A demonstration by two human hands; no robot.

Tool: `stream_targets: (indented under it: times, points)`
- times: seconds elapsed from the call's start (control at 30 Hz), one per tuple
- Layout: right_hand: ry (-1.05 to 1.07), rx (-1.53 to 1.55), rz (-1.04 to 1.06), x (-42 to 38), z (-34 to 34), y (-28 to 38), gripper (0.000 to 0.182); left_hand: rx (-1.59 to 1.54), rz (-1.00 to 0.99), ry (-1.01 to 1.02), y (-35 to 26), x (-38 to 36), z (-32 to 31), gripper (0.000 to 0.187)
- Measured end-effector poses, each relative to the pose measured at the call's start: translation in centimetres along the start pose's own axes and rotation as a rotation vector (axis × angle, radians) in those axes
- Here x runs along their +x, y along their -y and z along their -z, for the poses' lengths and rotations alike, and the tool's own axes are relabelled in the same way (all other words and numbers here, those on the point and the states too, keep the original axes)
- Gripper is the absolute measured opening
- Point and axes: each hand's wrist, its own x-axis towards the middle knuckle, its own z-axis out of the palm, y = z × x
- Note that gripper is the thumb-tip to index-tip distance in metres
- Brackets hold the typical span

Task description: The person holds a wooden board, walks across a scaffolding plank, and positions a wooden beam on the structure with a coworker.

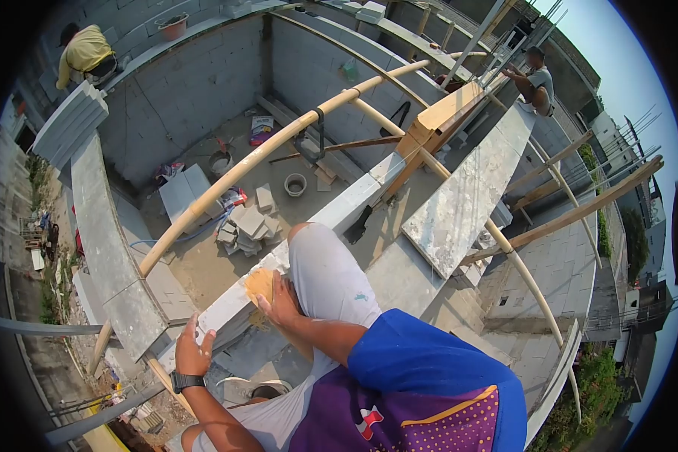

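Note:
A narrow wall of pale blocks (230,304) runs diagonally in front of me, beneath my raised knee. On its top face my right hand (285,303) presses a tan-yellow sponge (260,284), fingers closed on its near side. Yellowish smears show on the wall side just below. My left hand (193,352), with a dark watch (186,381) on the wrist, is held at the wall's near left end. Its fingers point up, the thumb stands apart, and nothing is in it.
Bamboo poles (260,154) cross over the room below. A broad plank (471,196) lies to the right, with a crouching person (539,83) at its far end. Another person (88,56) bends at upper left near stacked panels (71,124). Below sit a bucket (295,184) and broken blocks (248,224).

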Motion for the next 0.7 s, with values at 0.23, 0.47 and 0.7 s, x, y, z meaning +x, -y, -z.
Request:
stream_targets:
  times: [0.23, 0.47, 0.7]
  points:
    - [0.002, 0.007, -0.003, 0.1, 0.0, 0.0, 0.089, -0.005, -0.023, -0.017, 0.0, 0.1, 0.0, 0.058]
    - [0.015, -0.026, -0.02, 0.1, 0.2, 0.2, 0.089, 0.007, -0.033, -0.013, 0.3, 0.1, -0.3, 0.06]
    - [0.04, 0.011, -0.031, 0.1, 0.5, 0.4, 0.089, -0.006, -0.031, -0.007, 0.2, 0.1, -0.4, 0.057]
